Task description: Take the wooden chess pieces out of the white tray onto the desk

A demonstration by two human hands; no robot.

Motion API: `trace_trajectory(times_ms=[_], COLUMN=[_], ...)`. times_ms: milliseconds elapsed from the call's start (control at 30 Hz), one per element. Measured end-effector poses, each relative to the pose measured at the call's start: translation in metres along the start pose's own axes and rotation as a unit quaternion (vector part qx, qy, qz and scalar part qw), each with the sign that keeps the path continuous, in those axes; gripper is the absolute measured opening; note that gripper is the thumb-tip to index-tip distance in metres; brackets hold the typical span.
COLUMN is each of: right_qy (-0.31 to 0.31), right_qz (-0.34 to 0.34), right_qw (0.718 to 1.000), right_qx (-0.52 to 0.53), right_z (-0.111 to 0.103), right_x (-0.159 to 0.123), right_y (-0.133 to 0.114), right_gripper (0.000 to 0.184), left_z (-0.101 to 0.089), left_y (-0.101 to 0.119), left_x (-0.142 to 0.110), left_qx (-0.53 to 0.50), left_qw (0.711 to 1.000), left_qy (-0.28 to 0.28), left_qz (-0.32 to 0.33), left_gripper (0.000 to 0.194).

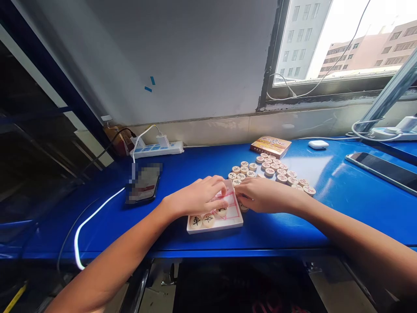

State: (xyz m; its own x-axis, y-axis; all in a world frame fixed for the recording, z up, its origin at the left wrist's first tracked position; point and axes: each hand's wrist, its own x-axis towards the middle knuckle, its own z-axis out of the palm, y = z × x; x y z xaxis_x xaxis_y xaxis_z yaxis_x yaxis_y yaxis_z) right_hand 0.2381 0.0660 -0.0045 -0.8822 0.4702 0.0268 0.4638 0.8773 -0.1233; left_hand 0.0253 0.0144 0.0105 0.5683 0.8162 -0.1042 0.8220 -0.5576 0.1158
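Xiangqi pieces (209,220) lie partly hidden beneath left hand (208,195).

The left bare hand (206,195) covers much of the white open box (228,224), partly hiding a round wooden piece (222,212). The right bare hand's (257,194) fingertips are obscured, so its grip is unclear. The black phone's (143,184) screen is pixelated; both forearms leave the frame.

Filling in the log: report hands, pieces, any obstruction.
Left hand over white box, three pieces visible inside. Right hand at loose pieces beside it. No obstruction visible.
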Motion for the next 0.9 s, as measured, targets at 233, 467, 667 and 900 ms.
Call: trace_trajectory(times_ms=[233, 467, 667, 900], right_qy=[0.006, 0.01, 0.008, 0.002], right_qz=[-0.002, -0.009, -0.025, -0.028], right_qw=[1.0, 1.0, 0.999, 0.999], right_qx=[-0.003, -0.008, -0.026, -0.041], right_z=[-0.0011, -0.0007, -0.0002, 0.0006], right_x=[0.0, -0.0003, 0.0002, 0.0012], right_y=[-0.0016, -0.0018, -0.0012, -0.001], right_gripper=[0.017, 0.018, 0.017, 0.013], left_z=[0.0003, 0.0015, 0.0025, -0.0031], left_y=[0.0004, -0.0008, -0.0015, -0.0011], left_x=[0.0011, 0.0003, 0.0011, -0.0009], left_qx=[0.007, 0.002, -0.004, -0.027], left_qw=[1.0, 1.0, 1.0, 1.0], left_qy=[0.0, 0.01, 0.008, -0.008], left_qz=[0.003, -0.001, -0.002, 0.014], left_gripper=[0.037, 0.025, 0.016, 0.032])
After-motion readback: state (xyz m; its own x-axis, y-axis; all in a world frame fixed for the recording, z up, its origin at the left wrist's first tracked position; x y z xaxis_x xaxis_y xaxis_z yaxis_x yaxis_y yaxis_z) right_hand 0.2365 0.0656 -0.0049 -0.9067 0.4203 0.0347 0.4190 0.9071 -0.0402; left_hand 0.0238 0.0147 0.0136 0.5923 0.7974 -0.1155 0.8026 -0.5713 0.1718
